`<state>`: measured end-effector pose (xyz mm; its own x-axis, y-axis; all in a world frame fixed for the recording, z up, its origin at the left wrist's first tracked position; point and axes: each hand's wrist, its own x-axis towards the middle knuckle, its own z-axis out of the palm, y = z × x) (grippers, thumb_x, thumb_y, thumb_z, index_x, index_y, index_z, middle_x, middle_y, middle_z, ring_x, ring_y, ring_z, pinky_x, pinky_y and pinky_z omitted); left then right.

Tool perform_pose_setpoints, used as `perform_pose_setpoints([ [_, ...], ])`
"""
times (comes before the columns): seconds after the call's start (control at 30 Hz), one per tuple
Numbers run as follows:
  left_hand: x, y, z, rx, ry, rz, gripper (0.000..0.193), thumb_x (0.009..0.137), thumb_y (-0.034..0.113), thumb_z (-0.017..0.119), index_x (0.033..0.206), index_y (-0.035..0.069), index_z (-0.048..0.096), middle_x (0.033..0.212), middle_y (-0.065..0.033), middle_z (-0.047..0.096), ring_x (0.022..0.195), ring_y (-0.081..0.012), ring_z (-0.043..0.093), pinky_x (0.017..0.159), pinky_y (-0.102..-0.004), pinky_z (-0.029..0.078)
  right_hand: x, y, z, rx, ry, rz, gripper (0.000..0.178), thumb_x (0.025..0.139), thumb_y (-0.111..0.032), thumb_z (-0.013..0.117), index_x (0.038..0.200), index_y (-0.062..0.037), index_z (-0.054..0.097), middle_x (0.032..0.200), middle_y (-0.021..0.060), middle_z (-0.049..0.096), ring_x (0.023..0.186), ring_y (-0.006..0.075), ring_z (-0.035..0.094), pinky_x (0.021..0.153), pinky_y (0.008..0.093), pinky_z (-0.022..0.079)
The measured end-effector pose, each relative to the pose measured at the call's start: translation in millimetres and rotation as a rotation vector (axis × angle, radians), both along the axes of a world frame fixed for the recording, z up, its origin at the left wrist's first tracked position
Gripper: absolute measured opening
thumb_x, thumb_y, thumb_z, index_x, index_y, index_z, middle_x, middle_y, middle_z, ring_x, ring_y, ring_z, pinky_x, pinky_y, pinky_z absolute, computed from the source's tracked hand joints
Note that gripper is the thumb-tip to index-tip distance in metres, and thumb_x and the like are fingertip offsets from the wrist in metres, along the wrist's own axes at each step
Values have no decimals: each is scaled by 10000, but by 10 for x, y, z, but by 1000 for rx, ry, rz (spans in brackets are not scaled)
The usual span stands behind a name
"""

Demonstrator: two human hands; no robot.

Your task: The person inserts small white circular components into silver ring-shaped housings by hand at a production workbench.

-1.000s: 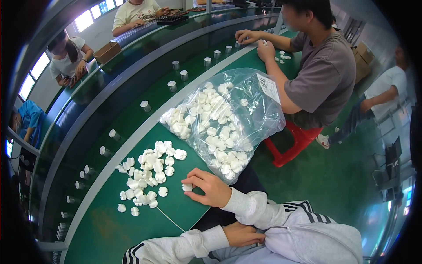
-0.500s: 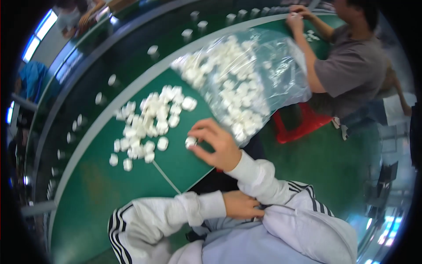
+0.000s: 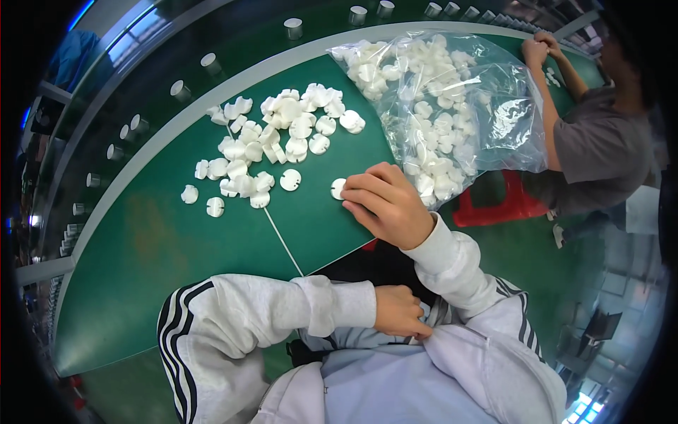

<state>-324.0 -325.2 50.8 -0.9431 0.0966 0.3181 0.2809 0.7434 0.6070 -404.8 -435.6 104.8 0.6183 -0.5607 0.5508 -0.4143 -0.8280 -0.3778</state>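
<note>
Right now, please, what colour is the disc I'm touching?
The disc is white, clearest in the head view.

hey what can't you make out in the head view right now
Head view:
Small round white plastic-looking disc: right edge, behind the right hand's fingers.
Left hand: palm side, hidden by its own back.
Crowded silver cylinders, far left: too small to count.

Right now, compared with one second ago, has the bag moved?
No, in no visible direction: the bag keeps its place against the grey rim; only the view shifted.
</note>
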Motion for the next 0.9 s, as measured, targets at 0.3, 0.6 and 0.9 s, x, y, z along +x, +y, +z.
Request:
perform_pose_setpoints([
  [0.3, -28, 32, -7, 81, 63, 28, 143, 915, 240, 567, 1051, 198, 577, 727, -75, 653, 739, -304, 683, 567, -442, 513, -16, -17, -2, -25, 11, 9, 276, 720, -13, 790, 977, -37, 693, 1024, 59, 667, 889, 253, 595, 752, 356, 482],
  [0.6, -28, 50, 20, 70, 53, 36, 158, 920, 244, 566, 1075, 212, 562, 734, -69, 641, 739, -295, 678, 565, -434, 512, 33, -26, 148, 170, 92, -61, 336, 725, -25, 774, 1040, -72, 666, 1124, 70, 608, 899, 264, 575, 813, 366, 471],
  [0.9, 5, 35, 45, 87, 24, 27, 156, 923, 237, 572, 1077, 219, 555, 738, -68, 637, 739, -300, 668, 579, -435, 505, -10, -64, 238, 88, 118, 13, 350, 714, -30, 771, 1042, -83, 661, 1148, 83, 613, 932, 263, 596, 821, 363, 486],
])
